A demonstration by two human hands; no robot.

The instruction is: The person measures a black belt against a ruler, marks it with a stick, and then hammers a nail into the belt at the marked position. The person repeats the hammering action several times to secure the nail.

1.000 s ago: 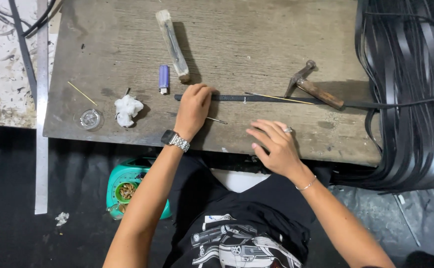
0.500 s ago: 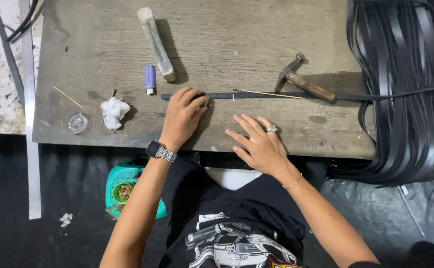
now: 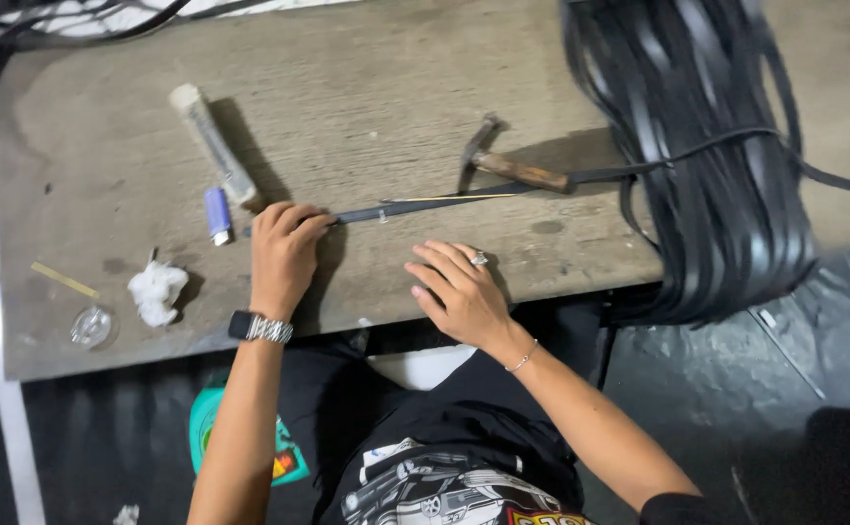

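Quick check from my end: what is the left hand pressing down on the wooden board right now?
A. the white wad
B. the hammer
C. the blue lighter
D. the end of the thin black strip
D: the left hand lies on the end of the thin black strip, while the hammer, blue lighter and white wad lie untouched.

No signs or screens show. One package only: a teal pack [image 3: 284, 457] with a round, yellow-and-red label lies on the dark floor under the worktop [image 3: 376, 87], partly hidden behind the forearm.
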